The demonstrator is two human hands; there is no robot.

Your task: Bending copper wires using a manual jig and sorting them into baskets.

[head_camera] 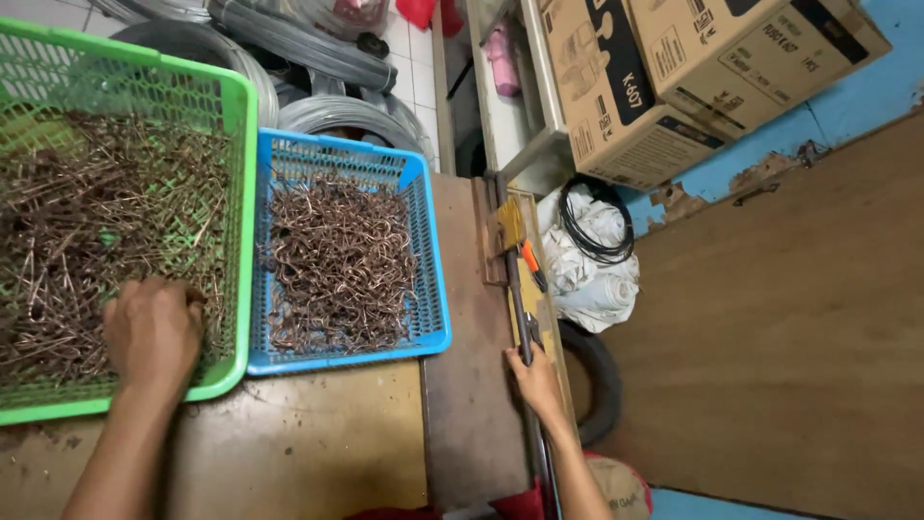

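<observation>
On worn brown bench (289,453), tiled floor and wire coils (308,43) beyond, cardboard boxes (674,77) at right. Left hand (152,332) curled down into straight wire pieces in green basket (245,193). Right hand (539,380) gripping long lever handle (518,299), long axis pointing away, beside blue basket (433,260) of bent hooks.

- Left hand (152,332) rests in a basket of straight wire pieces (96,221).
- Just right of it stands a smaller basket of bent hooks (339,265).
- Further right, right hand (537,380) grips a lever handle (520,308).
- Boxes (674,77) lie beyond.
</observation>
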